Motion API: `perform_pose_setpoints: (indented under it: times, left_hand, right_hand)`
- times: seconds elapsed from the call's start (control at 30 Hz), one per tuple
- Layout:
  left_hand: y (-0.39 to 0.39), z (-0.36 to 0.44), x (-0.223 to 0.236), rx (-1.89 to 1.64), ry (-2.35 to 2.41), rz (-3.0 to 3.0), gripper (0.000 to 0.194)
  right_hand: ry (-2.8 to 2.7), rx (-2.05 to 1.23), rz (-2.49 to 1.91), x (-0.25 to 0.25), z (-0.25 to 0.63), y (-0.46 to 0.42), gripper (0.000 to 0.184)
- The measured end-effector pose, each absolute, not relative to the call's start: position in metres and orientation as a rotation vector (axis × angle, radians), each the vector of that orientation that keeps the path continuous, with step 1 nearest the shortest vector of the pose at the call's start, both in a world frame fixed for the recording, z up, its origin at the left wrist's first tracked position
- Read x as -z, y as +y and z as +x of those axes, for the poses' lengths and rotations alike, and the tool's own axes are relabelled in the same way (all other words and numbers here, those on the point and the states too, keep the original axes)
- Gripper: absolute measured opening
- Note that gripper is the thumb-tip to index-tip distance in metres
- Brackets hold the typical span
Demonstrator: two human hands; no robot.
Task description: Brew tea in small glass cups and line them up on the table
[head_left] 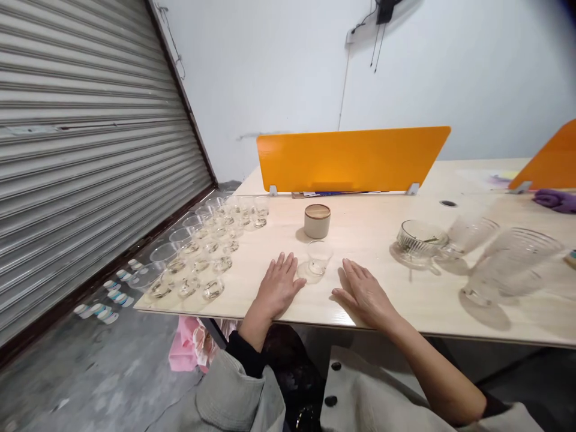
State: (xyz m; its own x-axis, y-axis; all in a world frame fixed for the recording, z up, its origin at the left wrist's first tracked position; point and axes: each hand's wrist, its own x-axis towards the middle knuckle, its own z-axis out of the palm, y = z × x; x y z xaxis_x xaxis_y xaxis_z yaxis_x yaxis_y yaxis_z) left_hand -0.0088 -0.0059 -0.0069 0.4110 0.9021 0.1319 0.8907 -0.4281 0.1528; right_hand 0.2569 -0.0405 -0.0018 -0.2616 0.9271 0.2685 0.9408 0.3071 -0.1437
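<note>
A clear cup (318,259) stands upright on the light wooden table, between my two hands. Just left of it, my left hand (279,285) lies flat with its fingers stretched forward, holding nothing. To the right of the cup rests my right hand (363,293), palm down with the thumb apart, also holding nothing. Behind the cup sits a beige ceramic jar (317,222) with a wooden lid. A ribbed glass cup (418,239) with bits of green inside is farther right of my right hand.
Rows of clear cups with dark bits in them (211,261) fill the table's left end. Stacked clear cups (513,264) lean over at the right. An orange divider (351,161) stands behind the jar. White containers (108,303) stand on the floor at left.
</note>
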Motion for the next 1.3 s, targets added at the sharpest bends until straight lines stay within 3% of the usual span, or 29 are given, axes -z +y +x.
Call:
perform_pose_setpoints:
  times: [0.87, 1.17, 1.3]
  left_hand:
    - [-0.005, -0.011, 0.004, -0.232, 1.642, 2.57, 0.07]
    - [-0.004, -0.009, 0.005, -0.26, 1.639, 2.573, 0.068]
    - [-0.004, -0.01, 0.006, -0.273, 1.623, 2.58, 0.067]
  right_hand:
    - [-2.392, -0.037, -1.83, -0.007, 0.247, -0.046, 0.083]
    - [-2.322, 0.076, -1.949, -0.001, 0.31, -0.014, 0.077]
    - [-2.166, 0.119, -2.114, 0.012, 0.331, -0.01, 0.084]
